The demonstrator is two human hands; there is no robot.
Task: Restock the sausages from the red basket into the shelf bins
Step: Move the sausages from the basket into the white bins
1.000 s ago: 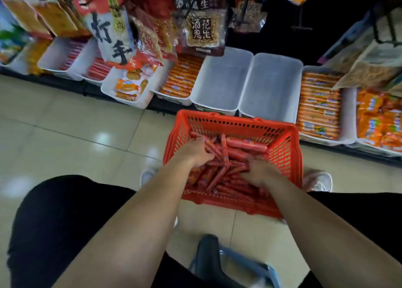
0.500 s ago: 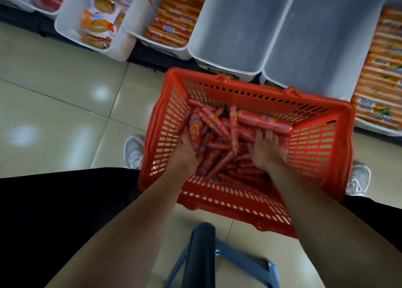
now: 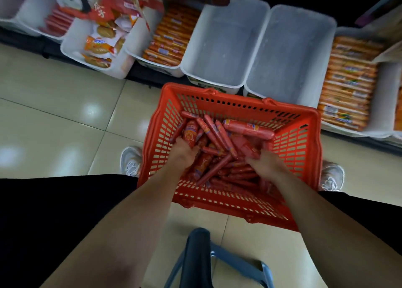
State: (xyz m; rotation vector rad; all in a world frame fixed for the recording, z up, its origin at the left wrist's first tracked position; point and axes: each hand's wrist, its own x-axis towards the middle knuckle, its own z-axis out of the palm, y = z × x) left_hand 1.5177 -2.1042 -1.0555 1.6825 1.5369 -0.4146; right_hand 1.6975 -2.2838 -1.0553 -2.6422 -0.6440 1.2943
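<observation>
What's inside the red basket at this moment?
A loose pile of red sausages, the left hand gripping some, the right hand dug in. The pile hides the red basket floor.

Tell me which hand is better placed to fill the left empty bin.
Probably the left hand: it grips sausages in the red basket, nearer that bin; the right hand sits farther right.

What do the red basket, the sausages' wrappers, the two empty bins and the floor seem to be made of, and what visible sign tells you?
The red basket: moulded plastic, slightly glossy; slotted lattice walls.
The sausages: shiny red film, seemingly plastic; bright highlights.
The empty bins: whitish matt plastic, probably; thin rounded rims.
The floor: glazed tile, likely ceramic; grout lines and lamp reflections.
</observation>
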